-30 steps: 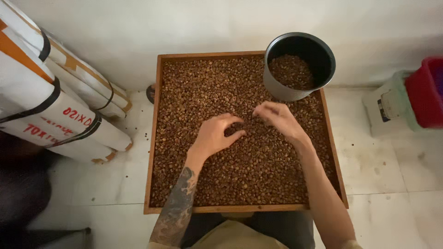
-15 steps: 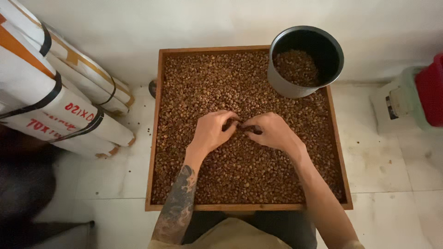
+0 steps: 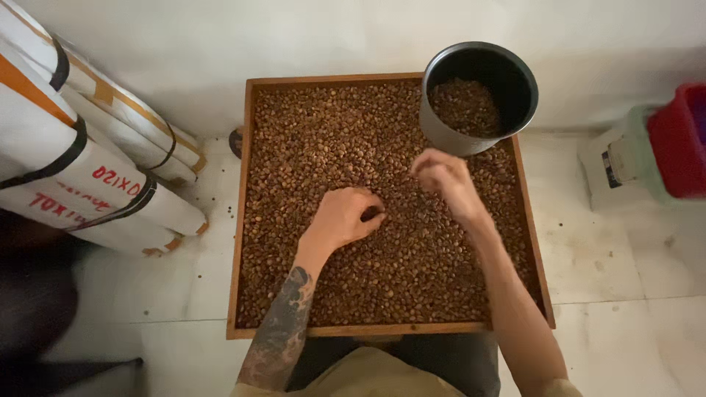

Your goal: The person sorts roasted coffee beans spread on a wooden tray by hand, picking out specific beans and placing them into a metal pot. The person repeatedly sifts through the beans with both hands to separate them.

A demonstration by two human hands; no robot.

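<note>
Looking down from the head camera, I see a shallow wooden tray (image 3: pixel 239 220) on a pale tiled floor (image 3: pixel 610 265), filled edge to edge with brown roasted coffee beans (image 3: pixel 331 147). My left hand (image 3: pixel 342 217) rests palm down on the beans near the tray's middle, fingers curled inward and pinched loosely at the tips; I cannot tell whether a bean is caught between them. My right hand (image 3: pixel 441 180) now hovers above the beans, lifted toward the dark metal pot (image 3: pixel 441 125) that sits on the tray's far right corner with a small heap of beans inside. Its fingers are bunched closed as if around something small, though whatever it holds is hidden. Half a second ago both hands were down together at the middle of the tray, fingertips almost touching; since then the right hand has risen and swung toward the pot while the left has stayed put on the beans. I judge this to be the carrying part of a sorting cycle, with picked beans going from tray to pot. A second ago the right hand was spread flatter over the beans. Rolled white sacks (image 3: pixel 81 169) with orange and black bands lie to the left of the tray, and a red container (image 3: pixel 680 140) sits at the right edge.
</note>
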